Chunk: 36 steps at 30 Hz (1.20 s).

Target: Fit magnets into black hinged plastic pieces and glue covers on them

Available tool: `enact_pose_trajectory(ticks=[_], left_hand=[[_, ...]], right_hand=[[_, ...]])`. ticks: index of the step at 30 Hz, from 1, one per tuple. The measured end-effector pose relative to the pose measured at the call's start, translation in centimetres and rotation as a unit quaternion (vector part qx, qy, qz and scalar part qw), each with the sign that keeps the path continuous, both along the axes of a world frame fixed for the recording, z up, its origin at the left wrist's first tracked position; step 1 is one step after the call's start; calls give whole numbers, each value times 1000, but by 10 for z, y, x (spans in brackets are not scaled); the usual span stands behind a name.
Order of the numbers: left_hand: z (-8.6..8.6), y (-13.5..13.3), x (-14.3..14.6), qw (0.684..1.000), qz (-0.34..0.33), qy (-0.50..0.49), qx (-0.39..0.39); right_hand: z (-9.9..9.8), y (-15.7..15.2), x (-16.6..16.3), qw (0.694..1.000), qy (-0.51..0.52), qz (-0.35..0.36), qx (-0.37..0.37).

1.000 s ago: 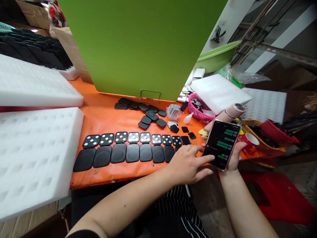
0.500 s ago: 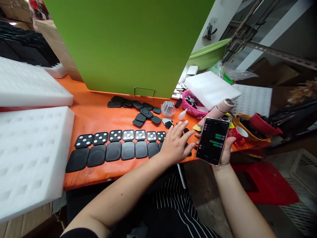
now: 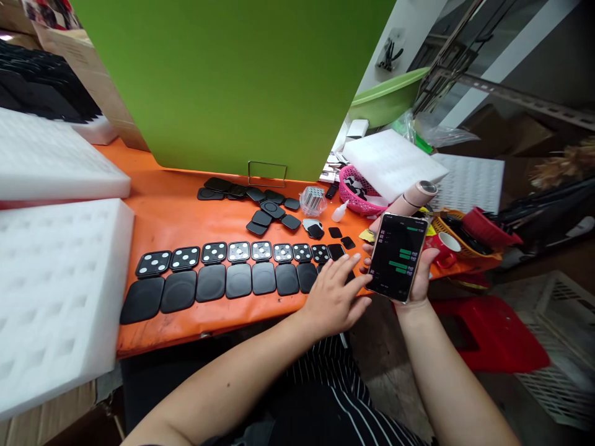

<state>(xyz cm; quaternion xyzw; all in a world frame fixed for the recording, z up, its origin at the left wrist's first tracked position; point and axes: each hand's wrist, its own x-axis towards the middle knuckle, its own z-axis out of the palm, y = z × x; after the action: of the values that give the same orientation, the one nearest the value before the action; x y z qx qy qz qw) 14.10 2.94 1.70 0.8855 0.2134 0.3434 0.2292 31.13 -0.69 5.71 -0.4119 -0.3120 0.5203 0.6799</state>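
My right hand [image 3: 421,280] is wrapped round a smartphone [image 3: 396,257], its dark screen showing a chat with green bubbles. My left hand [image 3: 332,300] holds nothing; its fingers are spread, with the fingertips close to the phone's lower left edge, and I cannot tell whether they touch it. Left of that hand, a row of black square pads [image 3: 238,281] lies along the table's front edge. Each is joined to a smaller panel [image 3: 214,253], most with white dots. The left hand hides part of the row's right end.
Loose black pads [image 3: 272,209] lie on the orange table [image 3: 171,217] below a green board [image 3: 242,80]. White foam blocks [image 3: 60,291] stand at left. A glue bottle [image 3: 339,212], pink basket [image 3: 360,204], pink flask [image 3: 413,197] and red mug [image 3: 445,250] are at right.
My left hand has moved down towards me, uncovering more of the row's right end and two small black squares. The chat on the phone has scrolled slightly. My right hand still holds it.
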Motion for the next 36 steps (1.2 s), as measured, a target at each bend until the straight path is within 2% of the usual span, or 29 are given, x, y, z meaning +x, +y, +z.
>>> enact_pose_trajectory(ticks=[4, 9, 15, 26, 28, 31, 33, 36], left_hand=[[1, -13, 3, 999, -44, 13, 28], [3, -19, 9, 997, -58, 23, 52], [1, -20, 13, 995, -76, 26, 57], [0, -24, 11, 996, -79, 6, 31], [-1, -25, 10, 997, -71, -31, -20], [-6, -25, 12, 976, 3, -105, -191], [-11, -23, 16, 931, 19, -139, -337], [-14, -18, 23, 827, -74, -174, -530]], right_hand=[[-2, -2, 2, 1000, 7, -5, -4], [-6, -5, 7, 998, 13, -20, -57], [-2, -3, 0, 996, -18, -53, -64], [0, -6, 0, 998, 5, -20, -53], [0, -5, 0, 999, 10, -15, -35], [1, -5, -1, 1000, 13, -5, -12], [1, -6, -3, 1000, 10, -2, -8], [1, -6, -6, 1000, 11, 2, 3]])
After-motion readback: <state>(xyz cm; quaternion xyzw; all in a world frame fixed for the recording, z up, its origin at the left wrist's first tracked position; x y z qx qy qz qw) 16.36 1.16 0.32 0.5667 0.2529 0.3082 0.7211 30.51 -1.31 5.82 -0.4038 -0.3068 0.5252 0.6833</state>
